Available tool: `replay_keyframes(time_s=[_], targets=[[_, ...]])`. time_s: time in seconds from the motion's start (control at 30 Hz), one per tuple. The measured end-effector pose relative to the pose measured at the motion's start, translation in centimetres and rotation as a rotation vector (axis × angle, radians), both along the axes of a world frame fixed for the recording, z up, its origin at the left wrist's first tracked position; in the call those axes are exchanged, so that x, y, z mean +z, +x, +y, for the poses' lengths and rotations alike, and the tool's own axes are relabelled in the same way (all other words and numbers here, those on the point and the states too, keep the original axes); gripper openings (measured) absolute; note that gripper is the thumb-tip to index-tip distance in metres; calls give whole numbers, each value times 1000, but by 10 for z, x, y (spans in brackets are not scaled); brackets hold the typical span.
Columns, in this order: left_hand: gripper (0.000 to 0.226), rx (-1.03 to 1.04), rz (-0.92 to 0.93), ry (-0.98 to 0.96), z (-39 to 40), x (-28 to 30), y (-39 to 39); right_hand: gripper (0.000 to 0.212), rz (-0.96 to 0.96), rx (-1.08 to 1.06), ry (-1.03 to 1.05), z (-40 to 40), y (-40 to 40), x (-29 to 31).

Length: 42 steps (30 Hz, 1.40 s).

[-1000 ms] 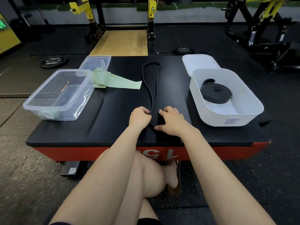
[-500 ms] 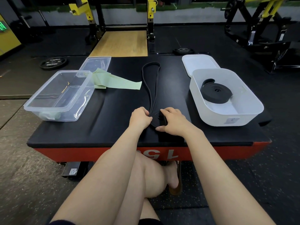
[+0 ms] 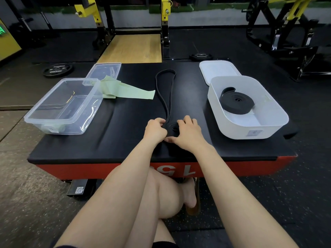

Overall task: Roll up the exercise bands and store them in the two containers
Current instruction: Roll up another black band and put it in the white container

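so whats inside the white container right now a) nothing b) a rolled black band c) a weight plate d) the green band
b: a rolled black band lies coiled on the floor of the white container, while the green band lies flat on the black tabletop beside the clear container.

On the bench [image 3: 125,140], the clear container [image 3: 62,106] sits left, the white container [image 3: 250,126] right holding 1 rolled band [image 3: 236,102]; between them lies the unrolled band [image 3: 164,90].
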<state>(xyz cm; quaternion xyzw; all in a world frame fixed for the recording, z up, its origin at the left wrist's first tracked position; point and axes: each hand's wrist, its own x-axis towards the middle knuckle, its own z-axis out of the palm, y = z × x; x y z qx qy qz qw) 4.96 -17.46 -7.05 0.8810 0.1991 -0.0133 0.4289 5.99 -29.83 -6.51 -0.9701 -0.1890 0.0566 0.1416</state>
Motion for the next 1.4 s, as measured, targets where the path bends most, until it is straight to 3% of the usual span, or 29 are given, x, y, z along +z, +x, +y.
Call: replay_keyframes(time_s=[0.13,0.43,0.8,0.97,1.1,1.23,1.4], targets=[[43,8,6,-59,2,4,-2,81,67,61,-9,-3,5,6],[26,47,-24,62,6,3,-3,85,181,165,-19,-7,15,14],[29,21,-22,109,6,5,-4,92,207,164,46,-13,19,12],[27,34,-14,146,5,3,-1,95,133,-42,38,-12,11,11],[26,34,-5,140,5,3,0,84,82,-47,4,-7,0,7],[30,40,-13,108,5,2,1,90,-40,-123,-29,6,-8,0],[46,20,-18,45,3,1,0,81,-111,-155,-7,11,-11,-6]])
